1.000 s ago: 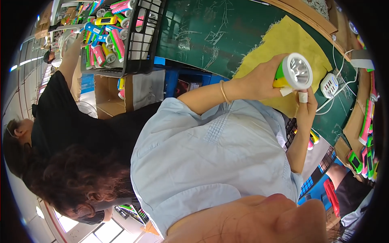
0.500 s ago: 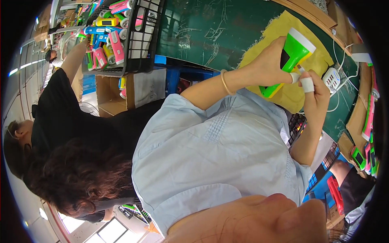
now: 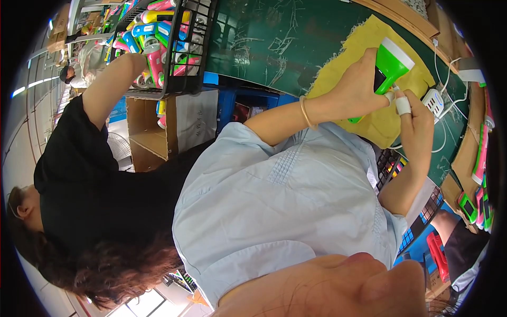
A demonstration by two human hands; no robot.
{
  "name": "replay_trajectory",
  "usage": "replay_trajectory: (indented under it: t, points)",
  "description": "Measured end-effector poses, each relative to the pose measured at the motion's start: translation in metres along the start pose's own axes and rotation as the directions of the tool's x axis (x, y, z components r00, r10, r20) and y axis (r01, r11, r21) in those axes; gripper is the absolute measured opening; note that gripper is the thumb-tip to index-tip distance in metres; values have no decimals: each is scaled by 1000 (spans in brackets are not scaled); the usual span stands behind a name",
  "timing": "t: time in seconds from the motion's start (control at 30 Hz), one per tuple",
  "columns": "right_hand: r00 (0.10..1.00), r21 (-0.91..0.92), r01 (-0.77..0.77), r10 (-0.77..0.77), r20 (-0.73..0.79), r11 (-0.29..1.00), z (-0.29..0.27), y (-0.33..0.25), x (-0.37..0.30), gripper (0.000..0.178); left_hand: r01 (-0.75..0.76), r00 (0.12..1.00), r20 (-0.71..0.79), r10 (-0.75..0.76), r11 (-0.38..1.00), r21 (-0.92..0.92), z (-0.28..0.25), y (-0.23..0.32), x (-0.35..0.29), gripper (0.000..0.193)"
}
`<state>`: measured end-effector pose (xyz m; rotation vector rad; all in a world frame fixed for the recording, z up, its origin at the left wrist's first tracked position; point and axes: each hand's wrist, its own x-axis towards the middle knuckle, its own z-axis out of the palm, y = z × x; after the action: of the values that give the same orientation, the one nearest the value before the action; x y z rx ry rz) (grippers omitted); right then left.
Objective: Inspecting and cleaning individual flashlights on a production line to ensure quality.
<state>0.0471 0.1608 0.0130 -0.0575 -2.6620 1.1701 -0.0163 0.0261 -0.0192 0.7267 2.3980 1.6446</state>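
Observation:
My left hand (image 3: 356, 87) is closed around a green flashlight (image 3: 389, 74) with a wide white head and a dark panel on its side. The head tilts up and to the right. White tape wraps my left thumb. Close beside the flashlight, my right hand (image 3: 417, 119) pinches a small pale piece (image 3: 397, 91) against its side; its kind is too small to make out. One finger of that hand is taped too. Under both hands a yellow cloth (image 3: 338, 61) lies on the green tabletop (image 3: 253, 47). My fingers hide the flashlight's lower part.
A white multi-port charger (image 3: 433, 104) with white cables sits right of my hands. At the left, a black basket (image 3: 182, 79) holds many coloured flashlights, and a co-worker in black (image 3: 105, 174) reaches into it. More flashlights (image 3: 479, 153) line the right edge. A cardboard box (image 3: 153, 132) stands below the basket.
Both my hands and the flashlight have shifted slightly to the right, the flashlight turning a little. The co-worker's arm has moved right, into the basket, and the flashlights there lie differently.

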Motion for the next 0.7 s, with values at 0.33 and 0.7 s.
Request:
replay_trajectory:
  t: [0.33, 0.7]
  points:
    - [987, 81, 49, -36, -156, 996, 12, 12, -18, 18, -54, 996, -67, 56, 998, 32, -6, -22, 15, 65]
    - [889, 711, -448, 189, 416, 542, 41, 27, -11, 34, 210, 972, 148, -183, 386, -898, -5, -6, 21, 31]
